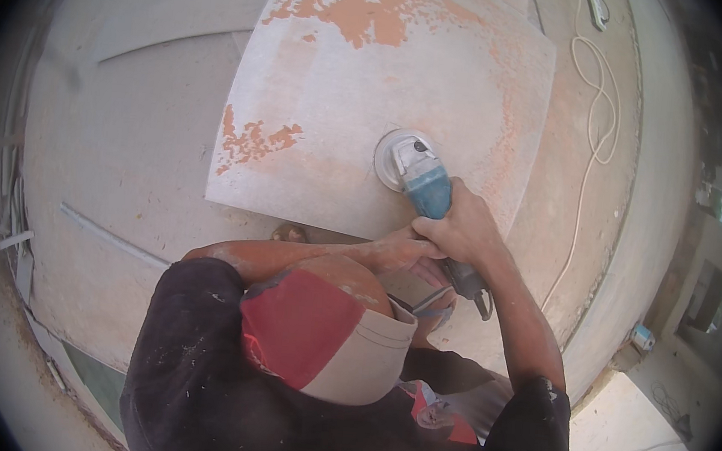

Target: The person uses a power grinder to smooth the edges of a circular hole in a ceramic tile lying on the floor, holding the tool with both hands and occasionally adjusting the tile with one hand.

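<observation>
A teal and black angle grinder (427,188) rests with its round disc (391,161) flat on a large, slightly curved panel (315,161). The panel's pale, dusty surface shows orange patches at the top, left and right side. My right hand (466,226) wraps round the grinder's body from the right. Coming across from the left, my left hand (409,249) is closed at the grinder's rear part, just below the right hand; some of its fingers are hidden. The black tail of the grinder (464,282) sticks out below both hands.
A white cable (599,100) lies looped on the dusty concrete floor (127,145) at the right, near a white power strip (598,11). Flat sheets (182,16) lie at the upper left, and a thin strip (111,235) lies lower left. A small blue-white container (642,338) stands far right.
</observation>
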### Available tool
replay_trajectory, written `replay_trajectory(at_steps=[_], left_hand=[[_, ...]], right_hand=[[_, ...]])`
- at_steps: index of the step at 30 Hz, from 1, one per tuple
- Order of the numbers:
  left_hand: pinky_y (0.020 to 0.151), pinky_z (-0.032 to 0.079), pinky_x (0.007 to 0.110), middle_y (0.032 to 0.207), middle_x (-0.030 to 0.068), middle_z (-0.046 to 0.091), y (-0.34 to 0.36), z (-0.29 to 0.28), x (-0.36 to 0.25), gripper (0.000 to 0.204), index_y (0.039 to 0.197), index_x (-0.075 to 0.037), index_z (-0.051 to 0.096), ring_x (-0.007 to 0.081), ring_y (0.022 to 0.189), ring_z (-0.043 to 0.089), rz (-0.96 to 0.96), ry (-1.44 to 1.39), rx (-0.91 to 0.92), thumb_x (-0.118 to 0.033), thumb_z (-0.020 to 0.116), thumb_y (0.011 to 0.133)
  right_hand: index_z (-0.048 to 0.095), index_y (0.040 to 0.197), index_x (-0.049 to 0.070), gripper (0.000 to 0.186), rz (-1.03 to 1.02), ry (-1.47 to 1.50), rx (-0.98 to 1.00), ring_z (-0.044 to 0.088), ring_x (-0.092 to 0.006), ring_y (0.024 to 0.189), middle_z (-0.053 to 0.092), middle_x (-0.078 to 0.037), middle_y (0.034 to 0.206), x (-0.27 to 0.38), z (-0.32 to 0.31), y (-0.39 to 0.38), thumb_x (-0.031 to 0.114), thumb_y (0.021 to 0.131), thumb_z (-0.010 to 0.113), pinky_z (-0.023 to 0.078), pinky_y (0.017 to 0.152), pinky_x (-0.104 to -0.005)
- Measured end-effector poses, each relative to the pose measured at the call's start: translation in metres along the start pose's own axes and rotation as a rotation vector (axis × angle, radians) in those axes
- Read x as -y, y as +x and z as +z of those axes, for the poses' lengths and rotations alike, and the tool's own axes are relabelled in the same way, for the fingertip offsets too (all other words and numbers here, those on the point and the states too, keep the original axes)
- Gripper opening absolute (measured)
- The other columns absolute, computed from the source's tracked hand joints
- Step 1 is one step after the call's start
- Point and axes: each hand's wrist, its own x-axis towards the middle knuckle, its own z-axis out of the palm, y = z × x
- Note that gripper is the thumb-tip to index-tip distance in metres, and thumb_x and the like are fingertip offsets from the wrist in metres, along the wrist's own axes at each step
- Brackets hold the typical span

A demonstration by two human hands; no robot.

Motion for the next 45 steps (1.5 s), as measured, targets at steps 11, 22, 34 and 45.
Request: replay_trajectory(at_steps=[11,22,34,45], left_hand=[[0.106,0.055,0.049,0.142,0.0224,0.058,-0.001,0.009,-0.007,0.048,0.147,0.004,0.045,0.035,0.124,0.065,-0.03,0.016,-0.024,-0.021,0.052,0.107],[0.109,0.052,0.05,0.143,0.024,0.058,-0.002,0.002,-0.004,0.049,0.149,0.004,0.044,0.0359,0.126,0.064,-0.005,0.006,0.033,-0.023,0.048,0.109],[0.11,0.051,0.05,0.144,0.0236,0.058,0.0,0.001,-0.004,0.048,0.149,0.005,0.046,0.0356,0.131,0.061,-0.008,-0.014,0.06,-0.022,0.048,0.109],[0.11,0.051,0.051,0.145,0.0231,0.057,0.001,0.001,-0.002,0.048,0.149,0.004,0.045,0.0355,0.13,0.061,0.007,-0.012,0.064,-0.022,0.048,0.109]], right_hand=[[0.057,0.122,-0.009,0.07,-0.024,0.006,-0.014,0.071,-0.0456,0.1,0.071,-0.032,0.102,-0.001,0.0,-0.004,0.034,0.071,0.077,0.056,0.089,-0.0484],[0.056,0.117,-0.009,0.069,-0.036,-0.048,-0.02,0.071,-0.0468,0.098,0.071,-0.032,0.1,0.001,0.002,0.001,0.036,0.07,0.077,0.056,0.088,-0.0498],[0.056,0.116,-0.009,0.068,0.008,-0.081,0.011,0.071,-0.0469,0.097,0.071,-0.032,0.099,0.01,-0.002,0.0,0.036,0.07,0.077,0.056,0.088,-0.05],[0.058,0.124,-0.009,0.071,0.061,-0.076,0.024,0.071,-0.0451,0.103,0.072,-0.032,0.106,0.012,-0.003,-0.001,0.033,0.071,0.078,0.055,0.089,-0.048]])
